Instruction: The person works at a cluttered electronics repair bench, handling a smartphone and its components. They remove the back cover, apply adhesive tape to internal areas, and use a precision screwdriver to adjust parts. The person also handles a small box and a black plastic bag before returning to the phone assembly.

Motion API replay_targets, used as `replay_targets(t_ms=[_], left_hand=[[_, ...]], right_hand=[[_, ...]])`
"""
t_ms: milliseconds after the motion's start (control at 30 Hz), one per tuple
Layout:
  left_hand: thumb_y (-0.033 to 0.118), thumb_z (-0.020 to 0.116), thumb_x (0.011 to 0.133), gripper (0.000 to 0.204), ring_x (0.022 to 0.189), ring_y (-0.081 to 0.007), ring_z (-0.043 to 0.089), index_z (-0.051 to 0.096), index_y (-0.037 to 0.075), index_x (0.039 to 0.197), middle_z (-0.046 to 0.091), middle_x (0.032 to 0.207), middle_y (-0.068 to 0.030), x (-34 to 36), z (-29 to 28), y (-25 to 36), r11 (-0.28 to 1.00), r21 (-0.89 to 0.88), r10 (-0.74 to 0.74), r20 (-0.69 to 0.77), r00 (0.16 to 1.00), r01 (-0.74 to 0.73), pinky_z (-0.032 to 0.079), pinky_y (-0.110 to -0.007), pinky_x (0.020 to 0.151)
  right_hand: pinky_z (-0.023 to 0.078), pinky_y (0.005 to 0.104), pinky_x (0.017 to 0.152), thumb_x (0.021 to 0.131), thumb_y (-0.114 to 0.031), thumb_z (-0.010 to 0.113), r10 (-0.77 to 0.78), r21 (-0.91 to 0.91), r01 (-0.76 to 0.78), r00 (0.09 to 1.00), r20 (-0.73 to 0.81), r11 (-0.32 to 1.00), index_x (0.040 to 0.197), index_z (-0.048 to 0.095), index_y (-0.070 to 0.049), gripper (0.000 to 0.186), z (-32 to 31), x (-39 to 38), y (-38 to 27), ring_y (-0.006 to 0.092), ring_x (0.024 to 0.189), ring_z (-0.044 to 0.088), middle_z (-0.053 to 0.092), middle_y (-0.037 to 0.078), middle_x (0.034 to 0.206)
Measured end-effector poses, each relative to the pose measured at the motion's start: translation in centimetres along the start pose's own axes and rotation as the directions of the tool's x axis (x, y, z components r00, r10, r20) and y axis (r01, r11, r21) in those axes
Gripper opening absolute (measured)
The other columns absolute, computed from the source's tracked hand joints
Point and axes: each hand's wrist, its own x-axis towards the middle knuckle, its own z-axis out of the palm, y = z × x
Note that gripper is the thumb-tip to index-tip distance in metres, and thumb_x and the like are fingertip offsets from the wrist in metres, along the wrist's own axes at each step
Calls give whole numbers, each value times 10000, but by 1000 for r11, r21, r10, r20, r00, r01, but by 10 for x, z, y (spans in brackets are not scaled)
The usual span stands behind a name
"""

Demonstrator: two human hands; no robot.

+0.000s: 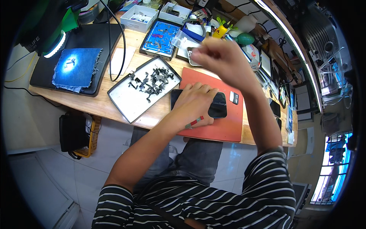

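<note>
A black smartphone [219, 106] lies screen up on an orange-red mat [228, 131]. Across its middle rests my left hand [195, 103], fingers over the far edge and thumb at the near edge, gripping it. My right hand [221, 57] is raised beyond the mat, fingers curled in, close to a small white-rimmed tray [190, 61]. Whatever lies in those fingers is hidden. A small black-and-white card [233, 98] sits right of the phone. To the left, a white tray [129, 105] with a dark rim carries several small black parts [152, 82].
A lit lamp [55, 44] shines on a blue denim cloth [76, 70] at the left. Behind stand a blue screw tray [162, 36], white boxes [139, 18] and a yellow bottle [221, 30]. A black cable [122, 49] loops over the bench. Phones [274, 108] line the right side.
</note>
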Motion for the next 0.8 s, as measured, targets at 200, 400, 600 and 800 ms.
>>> replay_targets(t_ms=[200,400,600,800], left_hand=[[363,821,748,705,1206,-348,593,633,94,1373,667,1235,-138,2,4,-10,991,-105,-70,126,990,84,451,-486,991],[226,804,750,505,1228,-383,596,730,75,1225,689,1234,-164,13,3,-7,975,-118,-163,200,966,189,449,-506,1045],[107,763,795,333,1119,-393,654,750,20,1117,721,1125,-173,18,1,10,899,-282,-319,102,942,335,500,-464,1013],[41,648,950,341,929,-77,640,641,-8,1287,709,1083,-66,29,-11,19,420,-881,-656,-129,744,217,459,-209,758]], right_hand=[[460,232,650,873,-151,853,211,204,-161,945,-250,966,1101,815,-54,251,39,-129,-33,81,763,582,680,26,912],[472,237,656,877,-96,824,203,298,-103,921,-331,949,1015,799,-24,158,52,-142,-30,88,757,587,676,46,920],[447,253,658,828,-21,758,203,425,-26,903,-377,905,876,701,-12,75,46,-141,-34,83,727,535,634,27,881],[474,250,665,839,-7,742,94,441,149,870,-484,885,873,690,-23,64,46,-158,-39,97,747,563,625,40,904]])
